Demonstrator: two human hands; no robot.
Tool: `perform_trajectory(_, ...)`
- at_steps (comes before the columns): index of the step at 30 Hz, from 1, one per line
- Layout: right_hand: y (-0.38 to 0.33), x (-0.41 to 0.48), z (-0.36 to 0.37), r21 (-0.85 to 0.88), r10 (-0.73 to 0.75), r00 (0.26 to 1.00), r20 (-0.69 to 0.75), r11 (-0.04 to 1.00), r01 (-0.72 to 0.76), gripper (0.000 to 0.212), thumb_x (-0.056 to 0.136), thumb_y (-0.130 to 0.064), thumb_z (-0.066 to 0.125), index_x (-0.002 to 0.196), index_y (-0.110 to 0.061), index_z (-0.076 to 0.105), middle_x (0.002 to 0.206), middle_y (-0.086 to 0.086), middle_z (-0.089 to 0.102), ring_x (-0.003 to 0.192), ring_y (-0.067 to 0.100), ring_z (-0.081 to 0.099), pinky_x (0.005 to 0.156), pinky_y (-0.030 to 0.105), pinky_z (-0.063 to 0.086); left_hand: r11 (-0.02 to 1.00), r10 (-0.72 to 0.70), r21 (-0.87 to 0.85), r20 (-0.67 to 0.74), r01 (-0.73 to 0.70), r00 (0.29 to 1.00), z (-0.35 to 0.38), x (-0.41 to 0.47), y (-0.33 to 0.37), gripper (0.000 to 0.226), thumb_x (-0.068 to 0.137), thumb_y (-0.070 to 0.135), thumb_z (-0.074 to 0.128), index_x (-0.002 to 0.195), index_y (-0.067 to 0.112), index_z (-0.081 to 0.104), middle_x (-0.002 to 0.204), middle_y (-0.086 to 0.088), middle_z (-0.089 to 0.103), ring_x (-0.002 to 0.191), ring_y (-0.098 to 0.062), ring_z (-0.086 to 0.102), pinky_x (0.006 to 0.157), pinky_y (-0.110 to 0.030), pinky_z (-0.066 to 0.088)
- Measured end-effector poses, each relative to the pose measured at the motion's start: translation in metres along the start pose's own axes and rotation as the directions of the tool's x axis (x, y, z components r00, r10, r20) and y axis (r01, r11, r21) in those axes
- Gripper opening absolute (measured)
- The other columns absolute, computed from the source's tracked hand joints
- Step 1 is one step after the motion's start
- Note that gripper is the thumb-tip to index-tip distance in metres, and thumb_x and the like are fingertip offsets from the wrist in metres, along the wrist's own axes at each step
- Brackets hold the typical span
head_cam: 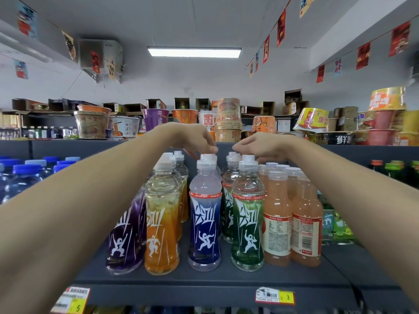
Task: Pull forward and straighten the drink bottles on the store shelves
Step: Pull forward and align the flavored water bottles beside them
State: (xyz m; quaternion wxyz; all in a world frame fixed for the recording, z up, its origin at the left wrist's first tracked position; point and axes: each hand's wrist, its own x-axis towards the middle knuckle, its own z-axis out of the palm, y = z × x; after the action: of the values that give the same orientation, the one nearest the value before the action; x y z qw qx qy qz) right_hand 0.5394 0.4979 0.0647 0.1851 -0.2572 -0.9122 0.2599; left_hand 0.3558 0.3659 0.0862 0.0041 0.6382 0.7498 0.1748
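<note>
At shelf lip: two price tags, red/yellow one left, white/yellow one right. Dark shelf above them.

Front row, left to right: purple bottle, orange bottle, blue bottle, green bottle, then two peach juice bottles touching each other. Fronts are upright, labels mostly facing out, and stand back from the lip. More bottles queue behind each, gaps uneven.

Both bare forearms reach over the front row. Left hand: fingers curled down, tips at the white caps in the blue lane. Pinching a cap or only touching, can't tell. Right hand: thumb out, fingers hooked down behind the caps in the green lane. Grip hidden, can't tell either.

Handling, my read: full plastic bottles, so some weight. Tall and waisted with a small base, so likely tippy if yanked from the cap. Sleeve labels look smooth, probably slippery. Best hold is the neck ring under the cap for rear ones, the waist for fronts. Slide along the shelf, don't lift. Tight lanes mean one toppling could take its neighbours.

Beside: blue-capped water bottles left, green-capped bottles right.

Beyond: noodle cups stacked on top of the unit, cartons behind, bunting, ceiling light.
</note>
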Motion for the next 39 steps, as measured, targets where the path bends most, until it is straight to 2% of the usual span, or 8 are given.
perform_trajectory(5, 0.007, -0.008, 0.022, 0.101, -0.054, 0.958, -0.283, 0.991, 0.086, 0.047, 0.098, -0.052, 0.051, 0.109, -0.012, 0.072, 0.100, -0.004, 0.070, 0.084, 0.011, 0.069, 0.056, 0.022, 0.053, 0.999, -0.031, -0.042, -0.164, 0.025, 0.986, 0.017, -0.011, 0.001, 0.039, 0.102, 0.040, 0.050, 0.117, 0.009, 0.068, 0.104, 0.000, 0.065, 0.079, -0.013, 0.061, 0.063, -0.021, 0.051)
perform_trajectory(7, 0.011, -0.013, 0.032, 0.136, -0.053, 0.900, -0.433, 0.983, 0.123, 0.039, 0.101, -0.048, 0.045, 0.096, -0.021, 0.073, 0.096, -0.003, 0.071, 0.089, 0.016, 0.067, 0.067, 0.029, 0.053, 0.996, -0.069, -0.070, -0.226, 0.054, 0.972, 0.023, -0.015, 0.000, 0.040, 0.103, 0.039, 0.050, 0.099, 0.004, 0.070, 0.088, -0.008, 0.061, 0.068, -0.015, 0.056, 0.060, -0.024, 0.049)
perform_trajectory(11, 0.008, -0.028, 0.037, -0.012, -0.206, 0.743, -0.637, 0.966, 0.257, 0.035, 0.103, -0.035, 0.046, 0.084, -0.022, 0.073, 0.080, -0.005, 0.072, 0.069, 0.011, 0.067, 0.054, 0.024, 0.050, 0.999, -0.013, 0.033, -0.419, 0.030, 0.908, 0.020, -0.025, 0.006, 0.039, 0.101, 0.033, 0.052, 0.077, 0.008, 0.069, 0.071, -0.005, 0.061, 0.056, -0.012, 0.051, 0.047, -0.020, 0.041)
perform_trajectory(16, -0.001, -0.055, 0.046, -0.345, -0.414, 0.742, -0.528, 0.902, 0.258, 0.044, 0.102, -0.046, 0.042, 0.077, -0.022, 0.070, 0.062, -0.005, 0.065, 0.055, 0.012, 0.058, 0.055, 0.028, 0.039, 0.967, 0.135, 0.249, -0.321, -0.054, 0.937, 0.023, -0.045, 0.025, 0.051, 0.097, 0.054, 0.053, 0.081, 0.011, 0.074, 0.062, 0.002, 0.062, 0.053, -0.009, 0.053, 0.050, -0.018, 0.039)
perform_trajectory(20, 0.000, -0.072, 0.058, -0.526, -0.453, 0.824, -0.341, 0.818, 0.231, 0.036, 0.095, -0.057, 0.051, 0.098, -0.025, 0.064, 0.076, -0.010, 0.060, 0.069, 0.005, 0.054, 0.059, 0.027, 0.036, 0.903, 0.135, 0.417, -0.051, -0.102, 0.990, 0.038, -0.062, 0.029, 0.085, 0.062, 0.087, 0.059, 0.116, 0.022, 0.067, 0.105, 0.012, 0.063, 0.096, -0.008, 0.059, 0.084, -0.028, 0.049)
perform_trajectory(24, -0.003, -0.075, 0.061, -0.448, -0.415, 0.861, -0.295, 0.856, 0.259, 0.027, 0.097, -0.040, 0.058, 0.110, -0.017, 0.059, 0.079, -0.009, 0.054, 0.069, 0.003, 0.050, 0.056, 0.024, 0.034, 0.926, 0.111, 0.366, -0.038, -0.090, 0.993, 0.042, -0.065, 0.023, 0.075, 0.057, 0.071, 0.082, 0.114, 0.034, 0.049, 0.110, 0.010, 0.049, 0.103, -0.015, 0.048, 0.082, -0.030, 0.040)
perform_trajectory(36, -0.010, -0.079, 0.072, -0.342, -0.348, 0.876, -0.334, 0.911, 0.232, 0.021, 0.097, -0.034, 0.059, 0.109, -0.017, 0.055, 0.084, 0.001, 0.060, 0.068, 0.016, 0.057, 0.055, 0.028, 0.040, 0.944, 0.134, 0.308, -0.027, -0.120, 0.991, 0.047, -0.077, 0.033, 0.078, 0.071, 0.055, 0.082, 0.130, 0.025, 0.041, 0.119, 0.003, 0.050, 0.097, -0.011, 0.051, 0.071, -0.023, 0.040)
perform_trajectory(39, -0.007, -0.081, 0.081, -0.364, -0.366, 0.830, -0.421, 0.906, 0.215, 0.029, 0.099, -0.039, 0.054, 0.121, -0.020, 0.052, 0.095, 0.002, 0.062, 0.075, 0.015, 0.058, 0.059, 0.030, 0.040, 0.950, 0.204, 0.265, -0.115, -0.168, 0.972, 0.059, -0.085, 0.029, 0.092, 0.074, 0.051, 0.081, 0.145, 0.022, 0.030, 0.138, -0.004, 0.041, 0.117, -0.018, 0.048, 0.088, -0.023, 0.040)
